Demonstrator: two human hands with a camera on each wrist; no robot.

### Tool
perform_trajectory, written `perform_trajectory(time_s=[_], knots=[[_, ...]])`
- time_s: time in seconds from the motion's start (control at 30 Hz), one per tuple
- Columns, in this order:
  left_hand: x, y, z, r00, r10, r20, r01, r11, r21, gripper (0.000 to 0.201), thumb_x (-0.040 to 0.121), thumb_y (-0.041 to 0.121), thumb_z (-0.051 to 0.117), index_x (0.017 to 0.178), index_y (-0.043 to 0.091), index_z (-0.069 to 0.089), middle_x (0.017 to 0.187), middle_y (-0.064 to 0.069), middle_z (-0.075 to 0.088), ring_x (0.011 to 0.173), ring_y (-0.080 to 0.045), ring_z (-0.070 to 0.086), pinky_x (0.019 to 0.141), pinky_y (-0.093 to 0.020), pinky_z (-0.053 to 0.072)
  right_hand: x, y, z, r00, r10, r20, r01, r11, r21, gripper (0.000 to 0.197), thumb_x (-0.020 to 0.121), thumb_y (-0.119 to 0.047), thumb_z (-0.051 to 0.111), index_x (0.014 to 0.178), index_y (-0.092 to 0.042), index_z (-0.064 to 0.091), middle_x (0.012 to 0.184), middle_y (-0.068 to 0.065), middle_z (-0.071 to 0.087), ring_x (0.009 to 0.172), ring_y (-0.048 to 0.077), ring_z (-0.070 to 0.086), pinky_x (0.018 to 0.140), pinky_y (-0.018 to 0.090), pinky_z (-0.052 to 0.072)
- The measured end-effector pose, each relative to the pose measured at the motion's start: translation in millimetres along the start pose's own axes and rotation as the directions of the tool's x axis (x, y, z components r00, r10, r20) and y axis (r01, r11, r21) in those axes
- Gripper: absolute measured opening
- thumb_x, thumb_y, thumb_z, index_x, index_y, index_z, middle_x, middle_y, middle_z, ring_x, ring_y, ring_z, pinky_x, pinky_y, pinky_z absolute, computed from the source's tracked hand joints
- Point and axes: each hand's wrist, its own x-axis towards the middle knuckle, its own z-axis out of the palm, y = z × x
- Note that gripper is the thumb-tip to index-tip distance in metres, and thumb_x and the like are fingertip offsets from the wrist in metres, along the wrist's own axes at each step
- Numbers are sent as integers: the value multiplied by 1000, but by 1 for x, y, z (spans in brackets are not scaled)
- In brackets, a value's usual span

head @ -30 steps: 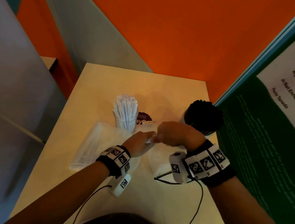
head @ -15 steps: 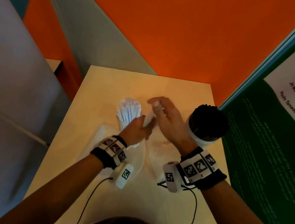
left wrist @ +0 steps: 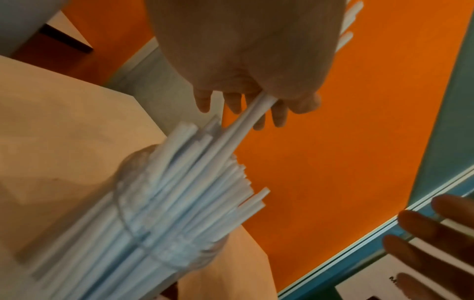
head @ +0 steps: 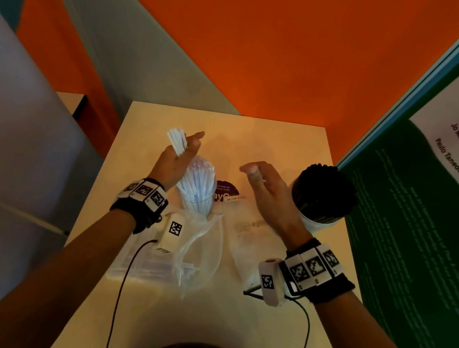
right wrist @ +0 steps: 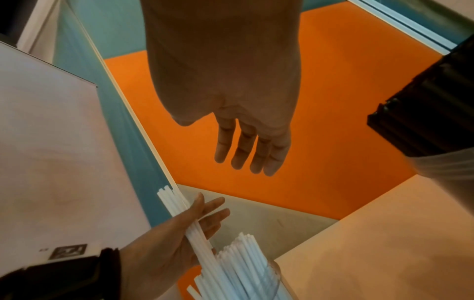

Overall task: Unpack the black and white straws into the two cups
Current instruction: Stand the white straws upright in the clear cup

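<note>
White straws (head: 177, 141): small bunch pinched btw thumb & fingers of left hand (head: 178, 161), lower ends down among the rest in clear cup (head: 196, 202) just right of that wrist. Right hand (head: 267, 189) spread, holding nothing, btw clear cup & white cup (head: 316, 226) packed w/ black straws (head: 324, 191). Clear bags (head: 202, 243) on worktop (head: 281, 139) beneath both wrists.

Black wristbands (head: 147, 208) bearing white coded tags.

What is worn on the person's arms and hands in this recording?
Bare hands, no sleeves. Each forearm carries a black wristband topped with white square-coded marker tiles, plus a white camera pod with its own coded tag and a thin black cable trailing back toward the body.
</note>
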Motion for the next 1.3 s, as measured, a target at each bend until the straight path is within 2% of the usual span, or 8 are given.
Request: perform_trajectory(time_s=[0.1, 0.33, 0.57, 0.77, 1.03, 1.13, 1.23, 1.3], knots=[[-6, -17, -3, 995, -72, 75, 70, 997, 37, 84, 77, 55, 66, 147, 43, 20, 138, 26, 32, 117, 19, 37, 93, -5, 32, -4, 7, 0, 1000, 25, 0, -25, 999, -23, 39, 97, -40, 41, 109, -9, 63, 109, 1, 62, 105, 9, 56, 85, 11, 40], [-37, -59, -34, 973, -225, 54, 216, 966, 141, 137, 50, 47, 84, 148, 38, -13, 159, 3, 4, 141, -9, 10, 108, -33, 23, -15, 29, 27, 972, 171, 164, -138, 971, -193, 23, 98, -31, 51, 101, -11, 64, 104, 3, 63, 91, 13, 57, 77, 21, 44], [-86, -88, -39, 978, -114, -173, 156, 955, 253, 67, 62, 38, 86, 111, 21, 42, 108, 0, 43, 96, -9, 45, 83, -23, 37, -44, 66, 104, 648, 398, 650, -27, 864, -502, 27, 90, -5, 48, 111, -4, 65, 122, 13, 62, 113, 26, 56, 97, 29, 41], [-109, -93, -15, 960, -250, 126, 178, 893, 412, 35, 75, 48, 74, 79, 27, 47, 77, 4, 53, 67, -8, 49, 63, -24, 40, -53, 91, 157, 581, 477, 660, -22, 819, -573, 39, 86, -16, 63, 122, -3, 58, 128, 14, 57, 117, 28, 54, 99, 31, 42], [-121, -96, 3, 831, -388, 398, 166, 856, 489, 21, 83, 38, 70, 95, 21, 67, 88, 4, 64, 80, -12, 58, 78, -29, 49, -70, 118, 189, 587, 473, 657, -16, 818, -574, 53, 89, -26, 63, 137, -12, 46, 135, 10, 52, 123, 25, 51, 105, 34, 41], [-119, -87, 5, 800, -366, 476, 134, 881, 453, 25, 82, 36, 72, 99, 18, 69, 95, 1, 67, 83, -11, 60, 81, -28, 51, -73, 125, 189, 631, 323, 705, 66, 883, -465, 34, 97, -12, 51, 130, -6, 50, 127, 12, 56, 108, 17, 57, 84, 16, 43], [-118, -79, 9, 737, -386, 554, 124, 884, 451, 33, 76, 35, 79, 103, 18, 68, 96, 7, 64, 82, -4, 57, 76, -18, 47, -80, 120, 190, 782, 322, 534, -361, 932, -34, 26, 101, 4, 31, 102, -7, 54, 84, 5, 67, 71, 11, 66, 63, 21, 53], [-117, -76, 12, 715, -395, 576, 106, 876, 470, 35, 75, 31, 79, 105, 17, 67, 95, 7, 62, 83, -6, 55, 78, -21, 46, -83, 116, 187, 765, 417, 491, -517, 852, 81, 31, 101, 3, 26, 94, -9, 54, 83, 5, 64, 74, 17, 63, 67, 27, 53]])
